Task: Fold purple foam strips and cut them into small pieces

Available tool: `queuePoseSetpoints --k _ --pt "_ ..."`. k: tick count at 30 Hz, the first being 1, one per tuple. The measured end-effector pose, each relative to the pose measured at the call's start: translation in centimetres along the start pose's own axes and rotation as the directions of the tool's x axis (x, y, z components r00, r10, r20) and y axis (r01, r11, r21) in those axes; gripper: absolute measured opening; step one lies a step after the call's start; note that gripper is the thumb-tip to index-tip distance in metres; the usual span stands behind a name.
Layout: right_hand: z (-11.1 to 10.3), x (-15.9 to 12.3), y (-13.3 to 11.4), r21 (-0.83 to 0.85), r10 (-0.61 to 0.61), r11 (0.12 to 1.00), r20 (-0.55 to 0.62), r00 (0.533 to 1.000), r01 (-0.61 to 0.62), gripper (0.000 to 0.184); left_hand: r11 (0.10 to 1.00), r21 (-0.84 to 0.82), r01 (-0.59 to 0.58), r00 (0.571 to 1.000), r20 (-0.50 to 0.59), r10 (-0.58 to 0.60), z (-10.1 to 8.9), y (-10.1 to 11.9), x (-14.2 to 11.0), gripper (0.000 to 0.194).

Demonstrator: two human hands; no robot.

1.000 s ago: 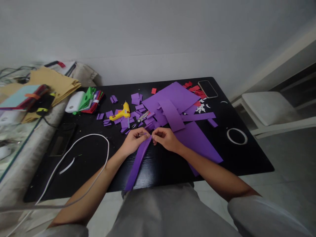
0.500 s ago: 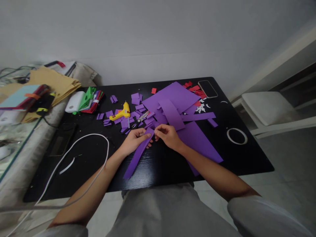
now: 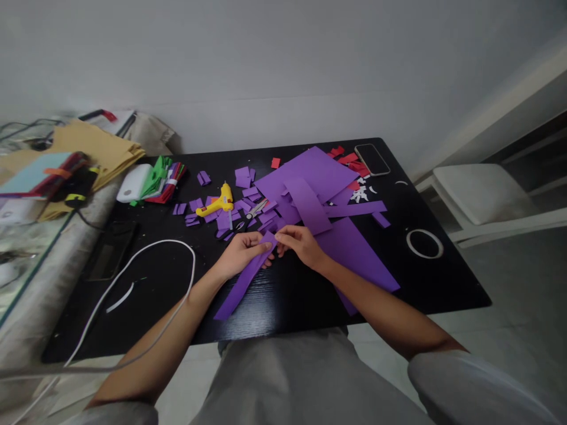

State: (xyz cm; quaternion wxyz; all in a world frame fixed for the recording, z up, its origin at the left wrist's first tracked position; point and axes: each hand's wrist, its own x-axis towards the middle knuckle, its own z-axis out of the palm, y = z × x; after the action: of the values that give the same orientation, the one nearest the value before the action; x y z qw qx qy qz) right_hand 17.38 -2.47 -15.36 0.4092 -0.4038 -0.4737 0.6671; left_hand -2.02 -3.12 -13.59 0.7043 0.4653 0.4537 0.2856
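glue gun (image 3: 218,202) | scissors (image 3: 251,213) | phone (image 3: 372,159) | tape ring (image 3: 424,243) | white cable (image 3: 146,260) | black table (image 3: 443,289)

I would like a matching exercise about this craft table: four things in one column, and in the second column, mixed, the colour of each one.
Things:
1. strip held by the left hand and the right hand
2. glue gun
3. cable
4. table

Colours:
A. black
B. yellow
C. purple
D. white

Pairs: 1-C, 2-B, 3-D, 4-A
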Motion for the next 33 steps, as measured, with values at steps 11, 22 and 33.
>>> queuePoseSetpoints --k 11,22,33 --pt "-0.2 0.3 0.1 -0.099 -0.064 0.994 -0.095 0.993 0.055 0.021 0.999 0.020 0.042 0.998 0.048 -0.042 -0.1 -0.1 0.0 0.036" --pt "-1.3 0.8 -0.6 -0.074 -0.094 0.994 -0.206 0.974 0.080 0.022 0.998 0.013 0.056 0.996 0.068 -0.057 -0.3 0.2 -0.1 0.036" --pt "-0.3 0.0 -0.9 0.021 0.134 0.991 0.023 0.991 -0.135 0.041 0.997 0.071 0.033 0.998 0.049 -0.037 -0.5 0.1 0.0 0.035"
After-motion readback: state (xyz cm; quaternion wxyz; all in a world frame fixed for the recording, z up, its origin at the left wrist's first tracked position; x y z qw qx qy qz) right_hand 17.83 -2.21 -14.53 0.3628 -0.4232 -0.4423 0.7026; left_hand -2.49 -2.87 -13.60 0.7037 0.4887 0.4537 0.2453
